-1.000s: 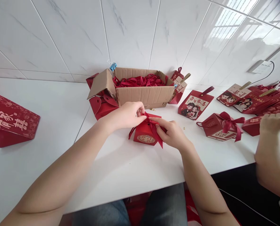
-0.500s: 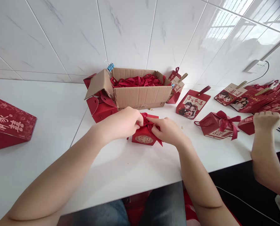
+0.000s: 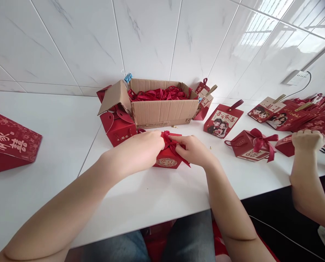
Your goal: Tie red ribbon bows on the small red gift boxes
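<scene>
A small red gift box with a round gold emblem stands on the white table in front of me. Red ribbon is knotted across its top, and one tail hangs over the right front edge. My left hand is closed at the left side of the knot, its fingertips mostly hidden behind the hand. From the right, my right hand presses its index finger at the knot while its other fingers curl around the ribbon.
Behind stands an open cardboard box full of red ribbons. Red boxes flank it. To the right are a couple-print box and a bow-tied box; another person's hand is farther right. A large red box lies left.
My left hand has shifted slightly down and now covers the gift box's left side. My right hand stays almost in place at the knot.
</scene>
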A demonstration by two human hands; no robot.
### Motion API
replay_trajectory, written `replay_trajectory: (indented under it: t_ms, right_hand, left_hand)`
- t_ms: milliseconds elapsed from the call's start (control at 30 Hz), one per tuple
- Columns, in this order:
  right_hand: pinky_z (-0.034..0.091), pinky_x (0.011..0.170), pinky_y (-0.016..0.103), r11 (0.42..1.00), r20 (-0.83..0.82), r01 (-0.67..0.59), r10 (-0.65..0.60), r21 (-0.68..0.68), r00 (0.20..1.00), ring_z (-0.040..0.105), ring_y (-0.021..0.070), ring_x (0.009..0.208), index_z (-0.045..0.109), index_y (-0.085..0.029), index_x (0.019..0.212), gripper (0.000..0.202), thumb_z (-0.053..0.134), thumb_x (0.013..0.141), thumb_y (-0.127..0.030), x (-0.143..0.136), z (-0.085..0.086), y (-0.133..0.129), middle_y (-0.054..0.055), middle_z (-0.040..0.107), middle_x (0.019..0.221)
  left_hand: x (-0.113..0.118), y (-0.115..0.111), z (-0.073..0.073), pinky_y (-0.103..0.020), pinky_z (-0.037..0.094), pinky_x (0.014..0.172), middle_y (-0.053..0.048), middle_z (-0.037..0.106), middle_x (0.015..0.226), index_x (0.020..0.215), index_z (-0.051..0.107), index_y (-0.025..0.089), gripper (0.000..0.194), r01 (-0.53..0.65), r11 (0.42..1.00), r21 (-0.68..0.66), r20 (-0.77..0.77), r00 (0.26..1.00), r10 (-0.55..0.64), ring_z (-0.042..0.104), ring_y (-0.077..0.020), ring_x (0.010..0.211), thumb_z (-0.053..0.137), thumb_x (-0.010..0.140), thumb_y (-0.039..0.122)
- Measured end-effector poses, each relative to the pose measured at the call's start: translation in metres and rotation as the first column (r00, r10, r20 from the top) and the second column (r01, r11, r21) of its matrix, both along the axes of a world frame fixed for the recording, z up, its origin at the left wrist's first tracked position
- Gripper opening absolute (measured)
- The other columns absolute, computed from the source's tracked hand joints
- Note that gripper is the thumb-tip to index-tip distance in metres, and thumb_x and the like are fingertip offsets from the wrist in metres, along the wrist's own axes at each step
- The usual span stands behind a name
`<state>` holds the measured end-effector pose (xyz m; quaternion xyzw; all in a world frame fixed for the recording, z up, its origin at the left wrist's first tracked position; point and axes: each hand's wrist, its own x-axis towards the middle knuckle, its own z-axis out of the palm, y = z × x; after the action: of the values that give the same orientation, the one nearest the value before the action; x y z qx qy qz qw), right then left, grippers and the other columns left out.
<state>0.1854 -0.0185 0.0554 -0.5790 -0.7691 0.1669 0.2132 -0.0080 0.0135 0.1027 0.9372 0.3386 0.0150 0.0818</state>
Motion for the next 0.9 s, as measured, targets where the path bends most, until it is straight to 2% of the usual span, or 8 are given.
replay_trajectory:
  t_ms: [100, 200, 300, 400, 600, 700, 800, 900]
  right_hand:
    - [0.03, 0.053, 0.021, 0.999, -0.134, -0.051, 0.052, 0.006, 0.99, 0.037, 0.0087, 0.052, 0.069, -0.018, 0.104, 0.039, 0.039, 0.08, -0.01, 0.001, -0.001, 0.001, -0.004, 0.054, 0.058]
    - [0.031, 0.051, 0.021, 0.997, -0.224, -0.074, 0.07, -0.009, 0.972, 0.038, 0.0085, 0.052, 0.066, -0.016, 0.081, 0.026, 0.04, 0.079, -0.011, 0.002, -0.003, 0.001, -0.004, 0.052, 0.056]
    - [0.033, 0.052, 0.02, 0.996, -0.252, -0.09, 0.082, -0.02, 0.964, 0.039, 0.0085, 0.053, 0.065, -0.016, 0.081, 0.026, 0.041, 0.076, -0.008, 0.002, -0.003, 0.001, -0.004, 0.054, 0.058]
    - [0.034, 0.054, 0.02, 0.995, -0.258, -0.101, 0.091, -0.027, 0.962, 0.04, 0.0086, 0.055, 0.068, -0.018, 0.092, 0.032, 0.04, 0.079, -0.009, 0.002, -0.002, 0.001, -0.004, 0.057, 0.061]
    - [0.032, 0.053, 0.021, 1.0, -0.152, -0.023, 0.021, -0.015, 0.988, 0.042, 0.0087, 0.054, 0.063, -0.02, 0.125, 0.049, 0.041, 0.082, -0.011, 0.003, -0.003, 0.001, -0.001, 0.064, 0.067]
    - [0.032, 0.052, 0.021, 1.0, -0.106, -0.018, 0.017, -0.005, 0.994, 0.041, 0.0086, 0.053, 0.063, -0.021, 0.127, 0.052, 0.041, 0.081, -0.01, 0.002, -0.003, 0.001, -0.001, 0.064, 0.066]
    - [0.031, 0.051, 0.021, 1.0, -0.073, -0.007, 0.007, -0.006, 0.997, 0.04, 0.0085, 0.051, 0.063, -0.022, 0.127, 0.053, 0.04, 0.08, -0.009, 0.001, -0.003, 0.001, -0.001, 0.063, 0.064]
    - [0.031, 0.05, 0.021, 1.0, -0.06, 0.012, -0.012, 0.002, 0.998, 0.04, 0.0089, 0.05, 0.062, -0.023, 0.128, 0.052, 0.04, 0.082, -0.011, 0.003, -0.004, 0.0, -0.001, 0.063, 0.063]
  left_hand:
    - [0.01, -0.014, 0.0, -0.033, 0.044, 0.074, -0.011, 0.059, 0.092, 0.081, 0.064, 0.015, 0.018, 0.078, 0.985, 0.157, -0.047, 0.996, -0.071, 0.055, -0.0261, 0.094, 0.054, 0.087, 0.029]
    - [0.026, -0.025, -0.013, -0.037, 0.047, 0.079, -0.014, 0.059, 0.104, 0.103, 0.059, 0.011, 0.031, 0.05, 0.965, 0.256, -0.039, 0.998, -0.041, 0.055, -0.0285, 0.099, 0.062, 0.084, 0.035]
    - [0.039, -0.032, -0.03, -0.04, 0.049, 0.074, -0.017, 0.059, 0.102, 0.102, 0.06, 0.008, 0.027, -0.033, 0.932, 0.361, -0.045, 0.998, 0.053, 0.056, -0.0319, 0.096, 0.054, 0.089, 0.03]
    - [0.042, -0.036, -0.035, -0.04, 0.049, 0.07, -0.018, 0.059, 0.099, 0.097, 0.065, 0.007, 0.028, -0.045, 0.931, 0.363, -0.06, 0.996, 0.071, 0.059, -0.0312, 0.09, 0.04, 0.092, 0.018]
    - [0.024, -0.036, -0.006, -0.036, 0.045, 0.064, -0.014, 0.064, 0.095, 0.096, 0.069, 0.011, 0.032, -0.013, 0.985, 0.171, -0.212, 0.976, 0.05, 0.062, -0.0278, 0.082, 0.039, 0.086, 0.007]
    - [0.019, -0.034, 0.007, -0.032, 0.04, 0.055, -0.01, 0.067, 0.083, 0.095, 0.069, 0.014, 0.03, -0.109, 0.993, 0.048, -0.251, 0.961, 0.117, 0.061, -0.0227, 0.065, 0.042, 0.084, 0.009]
    - [0.019, -0.034, 0.013, -0.031, 0.037, 0.05, -0.009, 0.067, 0.073, 0.1, 0.068, 0.013, 0.031, -0.171, 0.985, -0.005, -0.3, 0.94, 0.161, 0.057, -0.0195, 0.051, 0.044, 0.081, 0.008]
    - [0.02, -0.035, 0.013, -0.031, 0.039, 0.053, -0.013, 0.07, 0.084, 0.106, 0.066, 0.012, 0.033, -0.148, 0.989, 0.015, -0.311, 0.939, 0.145, 0.06, -0.0209, 0.057, 0.044, 0.082, 0.008]
